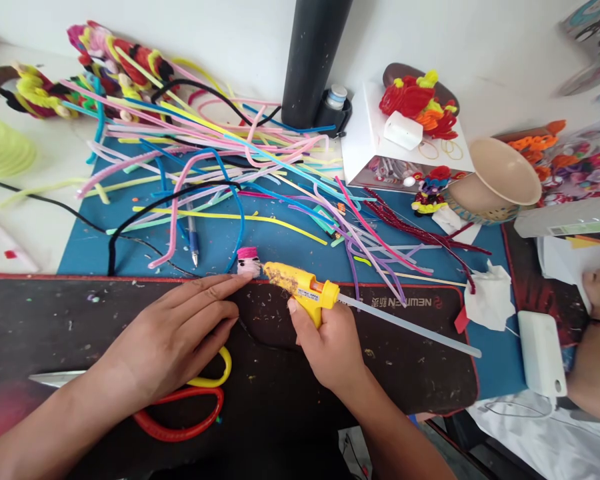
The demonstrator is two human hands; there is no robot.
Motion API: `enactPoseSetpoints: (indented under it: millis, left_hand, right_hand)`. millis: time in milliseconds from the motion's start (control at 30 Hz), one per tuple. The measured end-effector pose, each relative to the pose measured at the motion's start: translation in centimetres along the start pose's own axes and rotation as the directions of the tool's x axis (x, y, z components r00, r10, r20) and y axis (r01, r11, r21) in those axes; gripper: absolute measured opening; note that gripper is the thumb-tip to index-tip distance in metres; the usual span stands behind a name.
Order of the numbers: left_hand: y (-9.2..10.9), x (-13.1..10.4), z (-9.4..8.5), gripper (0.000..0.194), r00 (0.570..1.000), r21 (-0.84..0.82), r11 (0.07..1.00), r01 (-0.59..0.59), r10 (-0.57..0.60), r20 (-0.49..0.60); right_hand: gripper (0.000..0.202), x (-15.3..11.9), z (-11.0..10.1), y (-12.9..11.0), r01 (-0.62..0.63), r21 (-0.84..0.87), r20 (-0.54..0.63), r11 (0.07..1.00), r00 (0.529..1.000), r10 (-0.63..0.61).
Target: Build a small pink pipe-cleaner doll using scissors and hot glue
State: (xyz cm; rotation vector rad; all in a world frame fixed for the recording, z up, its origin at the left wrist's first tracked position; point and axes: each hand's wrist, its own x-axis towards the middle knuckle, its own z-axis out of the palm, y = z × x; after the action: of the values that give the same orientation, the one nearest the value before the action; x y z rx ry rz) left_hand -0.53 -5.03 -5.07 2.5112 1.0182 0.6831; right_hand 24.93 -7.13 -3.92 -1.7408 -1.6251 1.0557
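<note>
A small pink fuzzy head with black eye marks and a darker pink top rests near the mat's edge. My left hand holds it steady at the fingertips, fingers pressed together and palm down; the thumb side is partly hidden. In my right hand is a yellow hot glue gun, gripped by its handle. Its stained nozzle points left, close beside the pink head. A long translucent glue stick sticks out of the gun's back. Under my left wrist lie scissors with red and yellow handles.
Many coloured pipe cleaners cover the blue mat, with a pen among them. Finished fuzzy figures lie at the back left. A white box and beige bowl stand right. Another person's arm shows at the right edge.
</note>
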Motion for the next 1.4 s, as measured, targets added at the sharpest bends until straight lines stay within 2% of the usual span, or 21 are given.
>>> enactPoseSetpoints:
  millis: [500, 867, 1000, 1067, 1167, 1267, 1400]
  left_hand:
    - [0.1, 0.2, -0.1, 0.009, 1.000, 0.020, 1.000, -0.015, 0.015, -0.001]
    - [0.2, 0.4, -0.2, 0.009, 0.999, -0.006, 1.000, -0.010, 0.009, -0.043]
    - [0.1, 0.4, -0.1, 0.010, 0.998, 0.000, 1.000, -0.011, 0.011, -0.066]
    - [0.0, 0.4, 0.0, 0.011, 0.998, -0.011, 1.000, 0.000, -0.001, -0.066]
    - [-0.2, 0.2, 0.1, 0.011, 0.998, -0.029, 1.000, 0.009, -0.011, -0.061]
    - [-0.4, 0.2, 0.1, 0.011, 0.997, -0.052, 0.999, 0.005, -0.009, -0.074]
    - [-0.5, 0.3, 0.0, 0.011, 0.996, -0.076, 0.997, 0.005, -0.011, -0.089]
  right_hand:
    - [0.042, 0.0, 0.2, 0.3, -0.014, 0.004, 0.001, 1.000, 1.000, 0.014]
    - [0.045, -0.1, 0.2, 0.4, -0.052, 0.003, 0.015, 0.999, 0.999, 0.052]
    - [0.045, -0.5, 0.3, 0.6, -0.097, 0.030, 0.022, 0.995, 0.995, 0.097]
    - [0.046, -0.9, 0.4, 0.9, -0.148, 0.096, 0.032, 0.984, 0.989, 0.146]
    - [0.051, -1.2, 0.5, 1.0, -0.251, 0.269, 0.077, 0.930, 0.968, 0.239]
    - [0.055, -0.9, 0.1, 0.6, -0.332, 0.478, 0.144, 0.813, 0.943, 0.300]
    - [0.068, -0.1, -0.6, 0.0, -0.342, 0.676, 0.159, 0.653, 0.933, 0.323]
